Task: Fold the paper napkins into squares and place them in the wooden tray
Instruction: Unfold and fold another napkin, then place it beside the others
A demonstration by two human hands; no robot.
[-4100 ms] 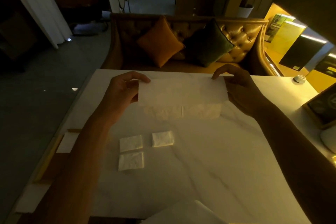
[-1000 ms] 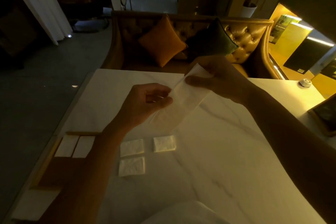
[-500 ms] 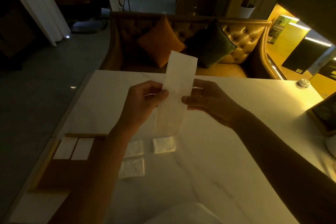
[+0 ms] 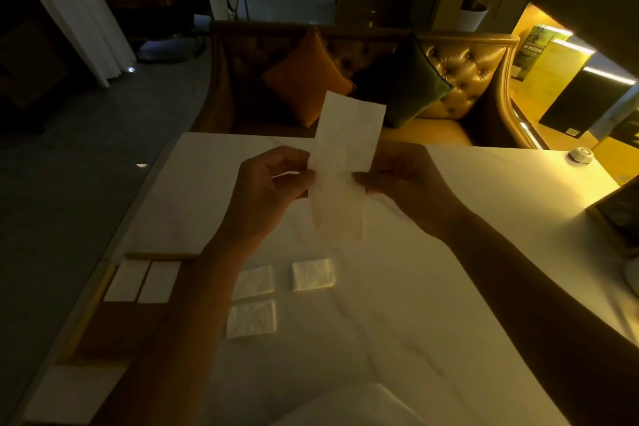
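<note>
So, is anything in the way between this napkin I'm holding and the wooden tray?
Nothing tall. Three folded squares lie flat on the table between the napkin strip and the wooden tray, and your own left forearm crosses the tray's right side. Two napkins fill its far end.

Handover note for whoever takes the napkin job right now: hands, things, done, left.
Hands: left hand and right hand each pinch a side edge of the strip, held upright over the table.
Things: three folded squares lie on the table, outside the tray; two white pieces lie at the tray's far end.
Left: fold the strip to a square, then put the squares in the tray.
</note>
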